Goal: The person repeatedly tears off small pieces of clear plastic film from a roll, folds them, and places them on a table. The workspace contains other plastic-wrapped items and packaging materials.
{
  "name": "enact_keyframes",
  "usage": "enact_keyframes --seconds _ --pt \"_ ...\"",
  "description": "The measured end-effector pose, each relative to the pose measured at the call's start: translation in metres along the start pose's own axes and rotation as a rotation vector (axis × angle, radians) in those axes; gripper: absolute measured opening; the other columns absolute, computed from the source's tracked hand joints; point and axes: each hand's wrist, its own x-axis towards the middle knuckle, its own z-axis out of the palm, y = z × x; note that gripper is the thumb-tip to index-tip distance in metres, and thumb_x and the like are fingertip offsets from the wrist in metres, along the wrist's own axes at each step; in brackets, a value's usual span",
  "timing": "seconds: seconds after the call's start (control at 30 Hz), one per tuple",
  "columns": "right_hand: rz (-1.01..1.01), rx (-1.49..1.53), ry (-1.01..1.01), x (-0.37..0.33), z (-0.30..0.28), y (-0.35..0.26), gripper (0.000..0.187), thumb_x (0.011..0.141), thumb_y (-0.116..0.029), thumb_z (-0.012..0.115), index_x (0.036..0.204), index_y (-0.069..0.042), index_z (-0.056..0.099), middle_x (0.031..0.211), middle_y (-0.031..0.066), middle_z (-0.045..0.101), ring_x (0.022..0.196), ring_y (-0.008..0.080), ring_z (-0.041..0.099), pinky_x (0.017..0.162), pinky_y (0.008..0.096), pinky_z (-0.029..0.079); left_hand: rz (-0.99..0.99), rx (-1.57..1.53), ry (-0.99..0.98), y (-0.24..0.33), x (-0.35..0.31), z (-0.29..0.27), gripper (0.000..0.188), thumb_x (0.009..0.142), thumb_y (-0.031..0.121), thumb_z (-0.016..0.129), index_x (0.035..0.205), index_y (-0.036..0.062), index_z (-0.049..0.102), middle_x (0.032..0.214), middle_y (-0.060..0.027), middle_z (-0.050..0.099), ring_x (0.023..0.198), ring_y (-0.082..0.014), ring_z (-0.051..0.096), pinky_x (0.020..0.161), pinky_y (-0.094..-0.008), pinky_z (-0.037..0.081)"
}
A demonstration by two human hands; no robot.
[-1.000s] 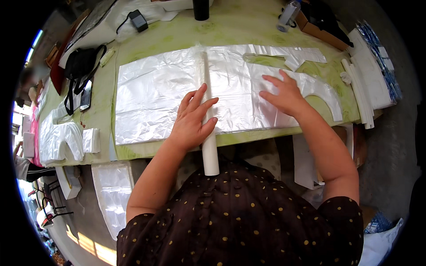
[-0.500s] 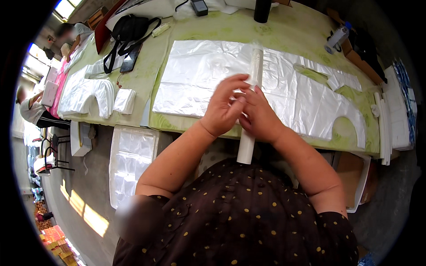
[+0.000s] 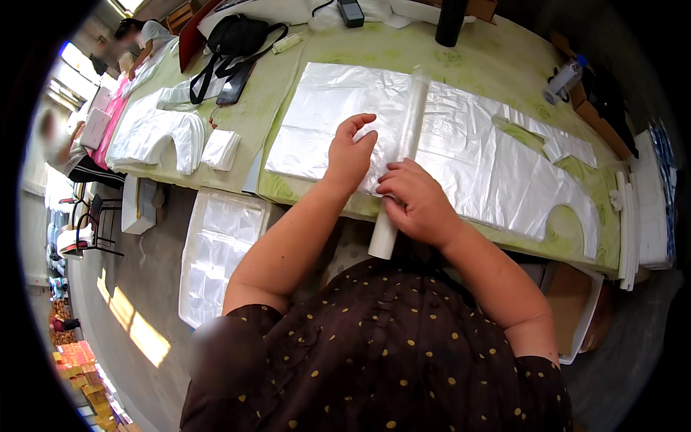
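A white tube [image 3: 384,237] lies across a stack of thin white plastic aprons [image 3: 475,165], its near end sticking out past the table edge. Clear film covers its far part. My right hand [image 3: 421,201] has its fingers curled over the tube from the right, near the table edge. On the tube's left side, my left hand [image 3: 350,153] hovers over the plastic with thumb and bent forefinger apart and nothing visible between them. Its other fingers are mostly hidden.
Left on the green-covered table [image 3: 345,50] are another apron stack [image 3: 155,137], a small folded pile [image 3: 221,150], a phone [image 3: 235,84] and a black bag [image 3: 236,36]. Farther off stand a black cylinder [image 3: 450,21] and a bottle [image 3: 565,79]. Two people work at far left.
My hands, close together over the tube before, have separated. The left is now left of the tube; the right has come nearer the table edge onto it. The view has shifted slightly.
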Motion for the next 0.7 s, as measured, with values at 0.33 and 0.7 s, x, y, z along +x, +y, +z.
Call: enact_keyframes --seconds 0.33,0.7 --pt "-0.275 0.22 -0.118 0.004 0.019 -0.01 0.015 0.078 -0.007 0.072 0.092 -0.009 0.07 0.085 0.0111 0.066 0.084 0.0335 0.063 0.076 0.0437 0.053 0.605 1.009 -0.815 0.059 0.005 -0.027 0.036 0.101 0.033 0.055 0.129 0.0158 0.07 0.149 -0.0079 0.056 0.148 -0.0326 0.034 0.12 -0.0509 0.028" --pt "0.262 0.279 0.233 -0.15 -0.027 -0.029 0.017 0.081 0.005 0.072 0.096 -0.003 0.07 0.083 0.0115 0.068 0.075 0.0285 0.066 0.068 0.0349 0.053 0.33 1.282 -0.381 0.064 -0.021 -0.063 0.058 0.092 0.024 0.07 0.144 0.0083 0.051 0.157 -0.0189 0.043 0.147 -0.0381 0.036 0.121 -0.0456 0.03"
